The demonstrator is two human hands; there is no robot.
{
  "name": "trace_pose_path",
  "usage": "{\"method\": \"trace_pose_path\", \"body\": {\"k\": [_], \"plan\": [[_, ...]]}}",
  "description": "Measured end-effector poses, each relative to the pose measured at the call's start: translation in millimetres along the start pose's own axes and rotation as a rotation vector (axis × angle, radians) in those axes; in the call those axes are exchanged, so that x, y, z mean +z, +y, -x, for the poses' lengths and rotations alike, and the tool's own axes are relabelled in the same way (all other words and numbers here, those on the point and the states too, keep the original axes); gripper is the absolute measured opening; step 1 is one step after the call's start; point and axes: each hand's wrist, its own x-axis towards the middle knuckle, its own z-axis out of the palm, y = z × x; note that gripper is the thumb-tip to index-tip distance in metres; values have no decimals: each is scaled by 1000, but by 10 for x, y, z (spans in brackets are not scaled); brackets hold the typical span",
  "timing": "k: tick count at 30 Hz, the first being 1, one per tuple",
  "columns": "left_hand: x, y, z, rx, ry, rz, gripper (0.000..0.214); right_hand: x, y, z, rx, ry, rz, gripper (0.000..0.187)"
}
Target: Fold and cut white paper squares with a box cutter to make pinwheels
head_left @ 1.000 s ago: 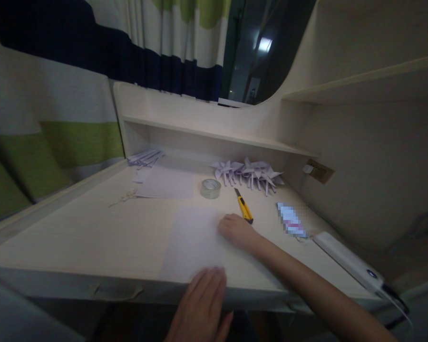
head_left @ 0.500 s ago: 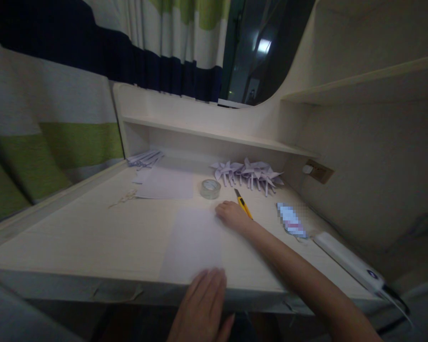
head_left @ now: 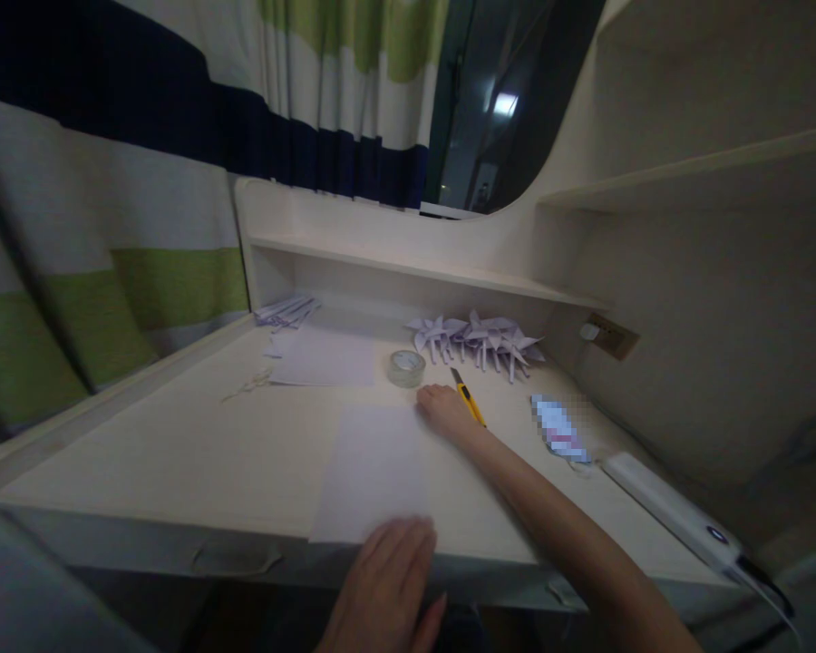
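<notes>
A white sheet of paper lies on the desk in front of me, its near edge at the desk's front edge. My left hand rests at the sheet's near right corner, palm down, fingers stretched out side by side and thumb apart. Reaching in from the right, my right hand is at the far right corner with its fingers curled on the paper; the fingertips are hard to make out. Just beyond it stands a roll of clear tape. A yellow utility knife lies right beside that hand.
Several paper pinwheels lie at the back. Further left are a stack of paper, rolled paper sticks and small pale scraps. To the right are a blurred-out phone and a white power strip. A shelf runs behind.
The view has tilted slightly, so the desk and its contents sit a little lower and further right. Both hands keep nearly the same places on the sheet.
</notes>
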Motion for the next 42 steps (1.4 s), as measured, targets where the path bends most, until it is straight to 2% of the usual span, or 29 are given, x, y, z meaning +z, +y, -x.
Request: {"method": "trace_pose_path", "body": {"k": [6, 10, 12, 14, 17, 20, 23, 26, 31, 36, 42], "plan": [[-93, -67, -104, 3, -82, 110, 42, 11, -51, 99, 5, 29, -32, 14], [-229, -106, -153, 22, -140, 151, 41, 24, -43, 117, 1, 43, -47, 13], [-293, -203, -195, 9, -180, 153, 41, 36, -43, 115, -9, 48, -54, 12], [-296, -398, -290, -9, -219, 157, 40, 47, -48, 111, -20, 50, -60, 13], [-134, -833, -566, -58, -236, 131, 36, 46, -62, 106, -24, 44, -62, 14], [153, -1243, -916, -52, -351, 83, 37, 19, -74, 103, -20, 30, -56, 15], [406, -1452, -1133, 8, -452, 137, 33, -22, -78, 109, -27, 15, -54, 15], [555, -1493, -1126, -32, -470, 146, 33, -50, -76, 143, -70, 5, -49, 14], [657, -1499, -985, -80, -457, 132, 39, -18, -113, 334, -228, 19, -9, 12], [693, -1533, -977, -66, -471, 115, 40, -27, -257, 720, -366, 63, 14, 12], [702, -1552, -971, -61, -470, 117, 41, -276, -503, 1183, -510, 104, -56, 12]]}}
